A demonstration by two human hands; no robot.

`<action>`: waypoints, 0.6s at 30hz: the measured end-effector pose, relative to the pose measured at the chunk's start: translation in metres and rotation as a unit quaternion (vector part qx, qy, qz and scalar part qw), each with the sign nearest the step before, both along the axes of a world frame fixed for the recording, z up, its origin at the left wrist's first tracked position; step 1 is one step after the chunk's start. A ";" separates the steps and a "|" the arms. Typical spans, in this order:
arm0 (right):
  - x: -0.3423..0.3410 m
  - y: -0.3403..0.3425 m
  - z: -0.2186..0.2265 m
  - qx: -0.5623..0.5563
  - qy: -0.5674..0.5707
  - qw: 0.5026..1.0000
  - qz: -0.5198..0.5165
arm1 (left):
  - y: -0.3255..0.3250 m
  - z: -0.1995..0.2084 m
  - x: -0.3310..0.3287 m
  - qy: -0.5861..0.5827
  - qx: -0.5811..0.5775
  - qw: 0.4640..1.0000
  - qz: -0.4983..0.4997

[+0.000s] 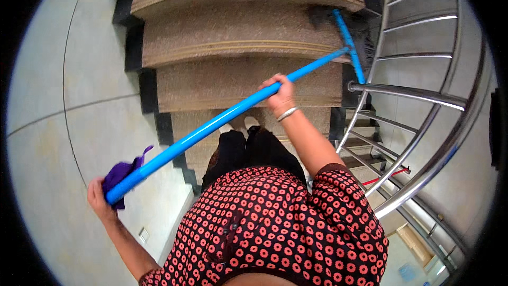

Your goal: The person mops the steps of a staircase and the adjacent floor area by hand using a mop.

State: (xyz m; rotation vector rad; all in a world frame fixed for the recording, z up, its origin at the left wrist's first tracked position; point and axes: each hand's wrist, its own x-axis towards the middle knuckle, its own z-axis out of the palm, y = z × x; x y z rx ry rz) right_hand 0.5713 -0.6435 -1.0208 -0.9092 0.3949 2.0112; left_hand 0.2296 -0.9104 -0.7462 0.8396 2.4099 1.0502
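Blue pole (211, 126) partly hides purple cloth (118, 173); mop strands (363, 37) blurred

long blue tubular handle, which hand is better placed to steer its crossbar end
Probably the right hand: it grips the long blue handle nearer the straight blue crossbar; the left hand holds the far end.

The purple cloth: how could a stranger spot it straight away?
Find the staircase, then the long blue pole slanting across it. Follow the pole to its lower-left end, at the left hand. The cloth bunched there is crumpled and purple, unlike the straight blue pole.
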 end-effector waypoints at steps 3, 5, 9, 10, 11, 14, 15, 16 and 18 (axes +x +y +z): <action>0.021 0.017 -0.002 0.019 -0.028 0.999 0.004 | 0.011 -0.005 0.020 -0.017 -0.038 0.999 0.011; 0.032 0.020 -0.013 0.048 -0.031 0.998 0.020 | 0.032 -0.003 0.032 -0.010 -0.020 1.000 0.000; 0.035 0.016 -0.018 0.026 0.006 0.999 0.035 | 0.022 -0.013 0.023 0.026 -0.004 1.000 -0.017; 0.034 0.013 -0.024 0.017 0.020 0.999 0.041 | 0.014 -0.018 0.022 0.012 -0.007 1.000 -0.001; 0.033 0.010 -0.028 0.010 0.028 0.999 0.044 | 0.007 -0.026 0.023 -0.005 -0.007 1.000 0.012; 0.022 -0.002 -0.039 -0.026 -0.024 0.997 0.064 | -0.020 -0.054 0.018 -0.007 -0.034 0.999 0.030; 0.020 -0.009 -0.044 -0.033 -0.024 0.997 0.071 | -0.031 -0.063 0.018 -0.025 -0.045 0.997 0.050; 0.017 -0.017 -0.050 -0.038 -0.021 0.996 0.079 | -0.045 -0.072 0.013 -0.029 -0.060 0.996 0.058; 0.010 -0.036 -0.074 -0.033 -0.001 0.997 0.076 | -0.075 -0.086 -0.001 -0.050 -0.080 0.992 0.079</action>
